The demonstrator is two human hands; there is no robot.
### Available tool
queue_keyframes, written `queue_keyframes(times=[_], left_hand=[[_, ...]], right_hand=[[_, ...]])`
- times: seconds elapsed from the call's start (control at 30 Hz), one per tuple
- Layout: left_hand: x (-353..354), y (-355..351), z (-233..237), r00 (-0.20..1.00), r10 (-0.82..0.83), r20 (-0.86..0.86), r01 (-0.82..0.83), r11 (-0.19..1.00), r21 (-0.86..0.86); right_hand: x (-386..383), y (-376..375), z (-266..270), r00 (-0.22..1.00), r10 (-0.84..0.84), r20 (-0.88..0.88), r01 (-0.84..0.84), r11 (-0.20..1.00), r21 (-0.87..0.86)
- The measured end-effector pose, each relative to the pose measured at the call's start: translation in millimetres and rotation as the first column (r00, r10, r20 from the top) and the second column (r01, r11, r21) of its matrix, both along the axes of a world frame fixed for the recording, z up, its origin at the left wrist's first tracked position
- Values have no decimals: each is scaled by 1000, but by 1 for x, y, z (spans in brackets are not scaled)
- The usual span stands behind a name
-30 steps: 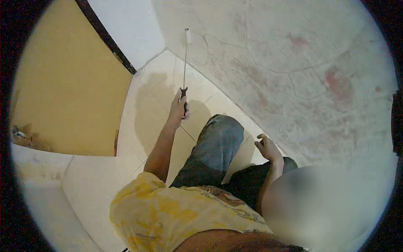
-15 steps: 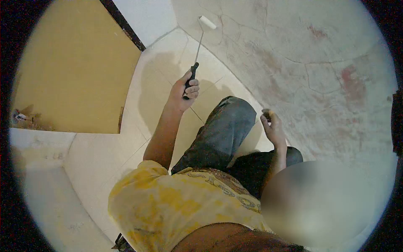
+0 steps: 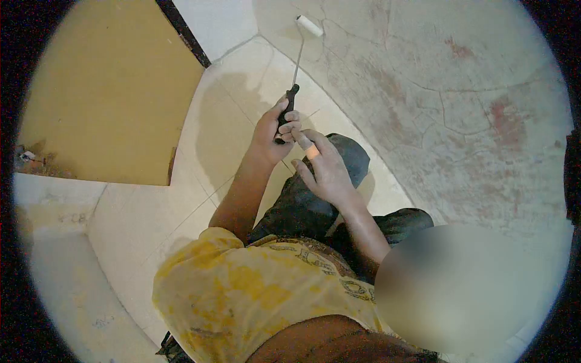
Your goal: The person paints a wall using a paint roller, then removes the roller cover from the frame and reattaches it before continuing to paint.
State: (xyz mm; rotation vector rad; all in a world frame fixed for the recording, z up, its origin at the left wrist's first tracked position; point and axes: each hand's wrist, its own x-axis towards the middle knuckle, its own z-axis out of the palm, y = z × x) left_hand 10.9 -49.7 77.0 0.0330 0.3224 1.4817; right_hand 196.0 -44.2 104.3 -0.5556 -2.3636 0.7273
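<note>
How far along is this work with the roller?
The white wall looks evenly coated, perhaps done. In hand: the left hand grips the roller; the right hand is close by. Cracks and red stains show on the patchy wall, so most of it is probably left.

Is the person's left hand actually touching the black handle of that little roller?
Touching. The head view shows it: the left hand wraps around the black handle, its fingers curled across it.
</note>
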Motion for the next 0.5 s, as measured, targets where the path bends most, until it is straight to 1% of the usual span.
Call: queue_keyframes(times=[0.07, 0.13, 0.27, 0.37, 0.43, 0.5], left_hand=[[3, -1, 4, 999, 26, -21, -26, 999, -24], [8, -1, 15, 996, 69, -51, -72, 996, -59], [6, -3, 11, 998, 57, -27, -57, 998, -22], [3, -1, 2, 999, 46, -27, -45, 999, 22], [1, 0, 0, 998, 27, -55, -25, 999, 39], [2, -2, 3, 994, 40, -104, -41, 999, -8]], right_hand=[[-2, -1, 4, 1000, 6, 13, -6, 1000, -11], [0, -1, 1, 999, -14, 48, 11, 998, 63], [2, -5, -1, 996, -53, 76, 39, 984, 175], [4, -5, 0, 997, -44, 69, 31, 984, 177], [3, -6, -2, 998, -56, 42, 50, 991, 122], [2, -5, -4, 997, -68, 22, 65, 993, 98]])
